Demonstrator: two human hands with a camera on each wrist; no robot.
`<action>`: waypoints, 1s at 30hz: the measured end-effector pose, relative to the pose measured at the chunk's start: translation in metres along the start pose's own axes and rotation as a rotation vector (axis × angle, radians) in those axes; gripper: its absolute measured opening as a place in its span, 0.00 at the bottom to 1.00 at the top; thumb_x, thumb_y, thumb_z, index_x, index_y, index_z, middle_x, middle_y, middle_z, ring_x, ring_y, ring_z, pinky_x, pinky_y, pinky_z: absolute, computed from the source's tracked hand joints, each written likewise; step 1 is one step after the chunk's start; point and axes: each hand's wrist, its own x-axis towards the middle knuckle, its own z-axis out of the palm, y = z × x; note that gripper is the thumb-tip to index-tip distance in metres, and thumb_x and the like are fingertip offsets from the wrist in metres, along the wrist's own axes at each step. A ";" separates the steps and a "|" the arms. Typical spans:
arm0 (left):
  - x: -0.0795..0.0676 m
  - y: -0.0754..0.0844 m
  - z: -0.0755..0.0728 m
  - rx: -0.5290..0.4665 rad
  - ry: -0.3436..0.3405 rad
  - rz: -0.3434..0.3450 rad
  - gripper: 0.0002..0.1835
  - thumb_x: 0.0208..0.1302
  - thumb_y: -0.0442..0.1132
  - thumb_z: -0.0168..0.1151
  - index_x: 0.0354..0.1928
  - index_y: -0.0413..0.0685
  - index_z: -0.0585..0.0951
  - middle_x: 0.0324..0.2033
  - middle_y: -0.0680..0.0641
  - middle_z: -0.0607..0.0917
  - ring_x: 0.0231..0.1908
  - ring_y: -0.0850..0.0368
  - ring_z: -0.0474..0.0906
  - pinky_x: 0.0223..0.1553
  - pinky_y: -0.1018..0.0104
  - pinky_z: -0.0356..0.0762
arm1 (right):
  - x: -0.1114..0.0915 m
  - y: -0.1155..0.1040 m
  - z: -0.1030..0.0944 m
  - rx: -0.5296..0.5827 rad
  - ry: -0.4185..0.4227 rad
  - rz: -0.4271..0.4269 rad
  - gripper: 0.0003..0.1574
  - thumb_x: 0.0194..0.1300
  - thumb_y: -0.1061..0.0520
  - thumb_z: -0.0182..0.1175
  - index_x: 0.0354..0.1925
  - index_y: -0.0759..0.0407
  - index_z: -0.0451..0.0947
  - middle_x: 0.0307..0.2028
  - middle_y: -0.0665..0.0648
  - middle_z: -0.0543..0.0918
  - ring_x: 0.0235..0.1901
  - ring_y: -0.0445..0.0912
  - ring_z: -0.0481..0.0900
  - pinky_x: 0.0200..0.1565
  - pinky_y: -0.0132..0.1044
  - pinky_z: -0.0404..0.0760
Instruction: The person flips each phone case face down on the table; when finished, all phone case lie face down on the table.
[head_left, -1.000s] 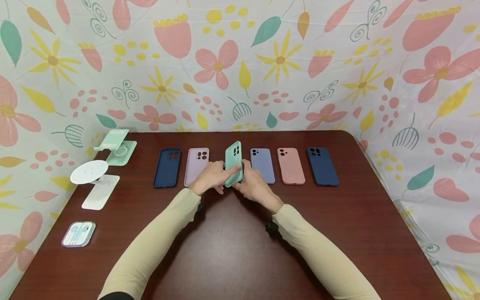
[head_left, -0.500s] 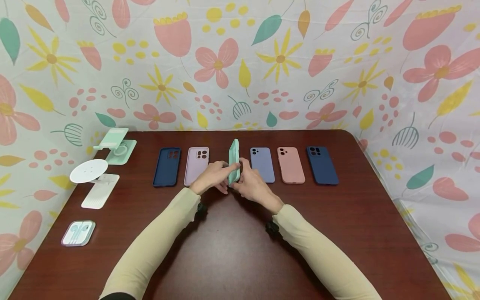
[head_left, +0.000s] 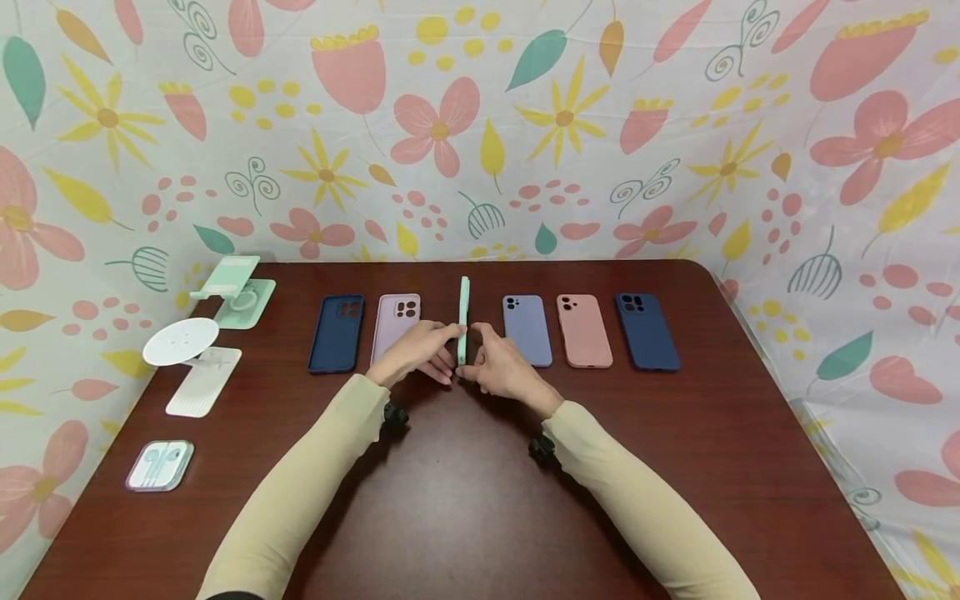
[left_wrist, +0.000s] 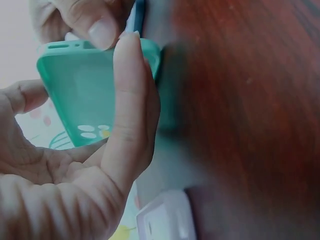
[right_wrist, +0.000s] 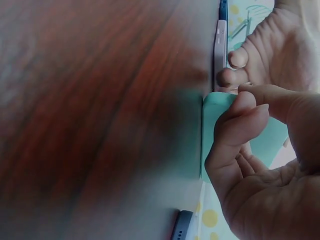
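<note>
So, the mint phone case is up on its long edge, near vertical over the counter, in the gap between the lilac case and the periwinkle case. Hollow side faces the left hand, back faces the right hand. Can't tell if the lower edge touches down or sits just above.

Left: fingers bent partway, case spanned between thumb at the upper edge and a finger low by the near end. Right: fingers curled well in, pinching the near short end by the port slots.

Handling, my read: light, soft silicone-type shell, flexes easily, matte so not very slippery, hard to break. Walls will likely bow if squeezed across the hollow. Best hold: thumb and fingers on the long edges about midway, light pressure. Keep off the end with the camera cutouts; probably floppier there. Narrow footprint on edge, so I'd expect it to tip if unsupported.
</note>
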 end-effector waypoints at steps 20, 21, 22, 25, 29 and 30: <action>-0.014 -0.006 -0.020 0.045 0.243 0.108 0.23 0.76 0.36 0.69 0.69 0.38 0.80 0.48 0.35 0.87 0.25 0.58 0.89 0.41 0.53 0.95 | 0.004 -0.010 0.003 -0.011 -0.044 0.119 0.56 0.73 0.51 0.73 0.84 0.67 0.54 0.29 0.57 0.85 0.18 0.45 0.83 0.24 0.36 0.82; -0.014 -0.006 -0.021 0.043 0.242 0.109 0.23 0.76 0.36 0.69 0.69 0.38 0.80 0.48 0.35 0.87 0.25 0.58 0.89 0.40 0.54 0.95 | 0.004 -0.010 0.003 -0.008 -0.045 0.123 0.56 0.73 0.52 0.73 0.84 0.66 0.54 0.29 0.58 0.85 0.19 0.45 0.83 0.24 0.36 0.82; -0.014 -0.007 -0.021 0.044 0.243 0.111 0.23 0.76 0.36 0.69 0.69 0.38 0.80 0.47 0.36 0.87 0.25 0.58 0.89 0.40 0.55 0.95 | 0.004 -0.010 0.003 -0.006 -0.047 0.127 0.56 0.73 0.52 0.73 0.85 0.66 0.54 0.29 0.58 0.85 0.19 0.46 0.84 0.24 0.37 0.83; -0.014 -0.007 -0.021 0.043 0.245 0.115 0.24 0.76 0.35 0.69 0.69 0.37 0.80 0.45 0.37 0.87 0.24 0.59 0.89 0.38 0.56 0.94 | 0.004 -0.011 0.002 0.000 -0.050 0.138 0.57 0.74 0.52 0.73 0.85 0.66 0.53 0.30 0.59 0.86 0.19 0.46 0.84 0.24 0.37 0.83; -0.013 -0.005 -0.020 0.065 0.255 0.112 0.23 0.75 0.34 0.69 0.68 0.36 0.80 0.42 0.38 0.87 0.21 0.59 0.88 0.37 0.57 0.94 | 0.005 -0.011 0.003 0.004 -0.054 0.149 0.57 0.74 0.52 0.72 0.86 0.66 0.51 0.29 0.59 0.86 0.19 0.46 0.84 0.24 0.37 0.84; -0.013 -0.005 -0.019 0.075 0.258 0.112 0.23 0.75 0.34 0.69 0.68 0.35 0.80 0.41 0.38 0.87 0.21 0.59 0.88 0.36 0.57 0.94 | 0.005 -0.012 0.003 0.004 -0.055 0.151 0.58 0.74 0.53 0.72 0.86 0.67 0.51 0.29 0.59 0.86 0.18 0.45 0.84 0.24 0.37 0.84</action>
